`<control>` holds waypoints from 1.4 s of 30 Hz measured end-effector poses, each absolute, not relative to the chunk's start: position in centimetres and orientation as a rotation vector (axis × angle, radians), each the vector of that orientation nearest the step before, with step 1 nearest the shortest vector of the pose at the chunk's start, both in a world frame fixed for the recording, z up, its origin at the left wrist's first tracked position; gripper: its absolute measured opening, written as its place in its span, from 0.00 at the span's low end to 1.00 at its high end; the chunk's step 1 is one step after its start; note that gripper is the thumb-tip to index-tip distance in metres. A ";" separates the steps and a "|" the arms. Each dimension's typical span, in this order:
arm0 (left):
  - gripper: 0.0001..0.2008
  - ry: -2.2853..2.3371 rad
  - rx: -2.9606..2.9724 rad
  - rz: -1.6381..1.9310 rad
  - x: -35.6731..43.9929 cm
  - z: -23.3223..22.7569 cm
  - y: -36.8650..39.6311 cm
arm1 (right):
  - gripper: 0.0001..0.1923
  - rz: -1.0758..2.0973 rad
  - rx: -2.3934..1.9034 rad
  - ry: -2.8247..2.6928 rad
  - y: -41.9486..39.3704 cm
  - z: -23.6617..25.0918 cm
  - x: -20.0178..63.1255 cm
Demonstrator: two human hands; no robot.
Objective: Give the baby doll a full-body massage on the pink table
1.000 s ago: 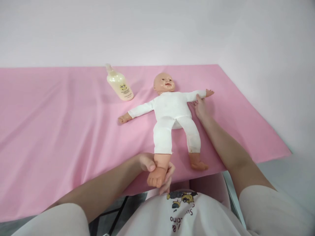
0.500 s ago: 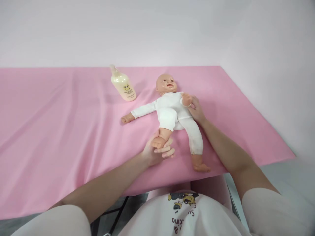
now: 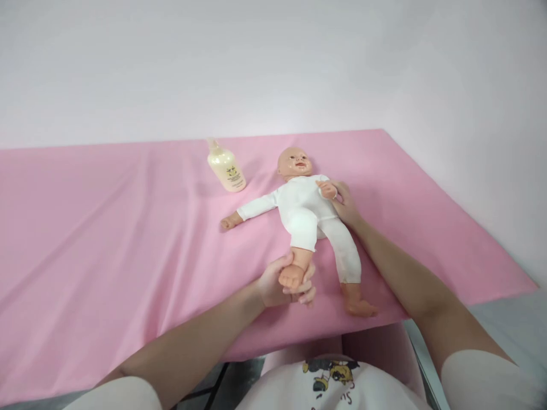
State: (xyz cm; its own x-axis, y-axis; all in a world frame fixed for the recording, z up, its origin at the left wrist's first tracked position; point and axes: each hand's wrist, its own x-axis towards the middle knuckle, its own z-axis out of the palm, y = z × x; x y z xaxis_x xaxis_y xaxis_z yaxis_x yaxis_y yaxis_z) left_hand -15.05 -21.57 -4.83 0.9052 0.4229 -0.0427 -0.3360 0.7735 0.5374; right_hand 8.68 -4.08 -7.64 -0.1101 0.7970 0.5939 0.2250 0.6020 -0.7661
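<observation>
Here, a plastic baby doll in a white cloth bodysuit (image 3: 305,213) lies on its back on the pink cloth-covered table (image 3: 106,239), a little right of the middle of the view, its bald head toward twelve o'clock and its legs toward six. The doll's arm on the nine o'clock side stretches flat across the cloth, bare hand resting on it. Its other arm is folded over the chest. The leg toward seven o'clock is bent up at the knee, the bare foot lifted off the cloth; the leg toward five o'clock lies straight, its foot close to the near table edge.

The left hand (image 3: 284,282) is wrapped around the raised foot and ankle, thumb on top and fingers curled beneath the sole, so it is grasping the doll's foot. The right hand (image 3: 344,202) lies at the doll's three o'clock side, its fingers closed on the folded arm at the wrist and pressing it against the chest.

At about eleven o'clock from the doll's head, apart from it, a cream-coloured plastic lotion bottle with a small printed label (image 3: 226,169) lies tilted on the cloth, neck pointing toward the far edge. Beyond the table at twelve o'clock rises a plain pale wall (image 3: 273,62). At six o'clock, the person's white printed shirt (image 3: 329,381) fills the bottom of the view.
</observation>
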 end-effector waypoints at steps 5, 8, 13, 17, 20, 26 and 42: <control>0.25 0.093 0.684 0.246 -15.0 -5.3 -22.4 | 0.25 0.762 -0.876 -1.262 -3.4 -8.0 8.9; 0.25 0.114 0.687 0.179 -15.0 -5.5 -22.6 | 0.24 0.854 -0.896 -1.050 -3.3 -7.8 9.2; 0.25 0.251 0.728 0.134 -15.5 -6.1 -22.6 | 0.25 1.028 -0.932 -0.800 -3.3 -7.2 9.6; 0.16 0.514 0.783 0.057 -16.2 -6.9 -22.6 | 0.29 1.142 -0.997 -0.686 -3.0 -6.8 9.7; 0.13 0.613 0.782 0.039 -16.4 -7.0 -22.7 | 0.34 1.139 -0.995 -0.660 -2.7 -6.8 9.7; 0.19 0.372 0.735 0.053 -16.0 -5.8 -22.7 | 0.38 1.035 -0.961 -0.657 -2.5 -7.4 10.2; 0.30 0.211 0.331 0.660 -15.6 -4.1 -21.8 | 0.22 0.094 -0.704 -2.088 -5.7 -6.1 8.8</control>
State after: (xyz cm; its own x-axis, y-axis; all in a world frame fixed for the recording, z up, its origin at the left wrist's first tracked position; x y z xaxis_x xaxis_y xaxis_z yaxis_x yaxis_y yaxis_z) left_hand -15.63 -21.76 -4.09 0.7713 0.6305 -0.0867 -0.5642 0.7404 0.3653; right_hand 8.79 -5.67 -6.07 -0.4305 0.5154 0.7409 0.4469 0.8349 -0.3211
